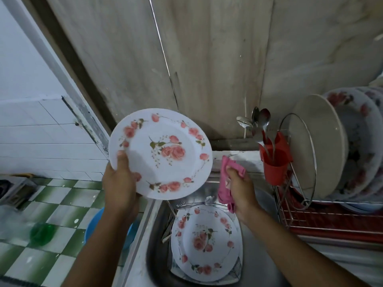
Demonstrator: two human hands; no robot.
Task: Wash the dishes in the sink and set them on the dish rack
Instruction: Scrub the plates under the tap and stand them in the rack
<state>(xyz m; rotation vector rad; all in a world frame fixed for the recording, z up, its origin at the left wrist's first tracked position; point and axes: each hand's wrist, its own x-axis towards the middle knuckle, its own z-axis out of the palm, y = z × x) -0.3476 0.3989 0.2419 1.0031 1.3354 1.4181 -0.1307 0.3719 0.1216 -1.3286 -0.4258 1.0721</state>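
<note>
My left hand (pixel 119 183) grips the lower left rim of a white plate with pink roses (pixel 163 150), raised above the sink's left edge with its face toward me. My right hand (pixel 241 189) clutches a pink cloth (pixel 227 183) just right of that plate, not touching it. Below, in the steel sink (pixel 154 245), lies a stack of rose plates (pixel 205 241) with some cutlery (pixel 169 226) along its left side. The wire dish rack (pixel 298 206) at right holds several plates on edge (pixel 323 148).
A red cup (pixel 274 164) with spoons hangs on the rack's left end. A blue basin (pixel 93 226) and a green lid (pixel 41 233) sit on the checked floor at left. A wooden wall stands close behind the sink.
</note>
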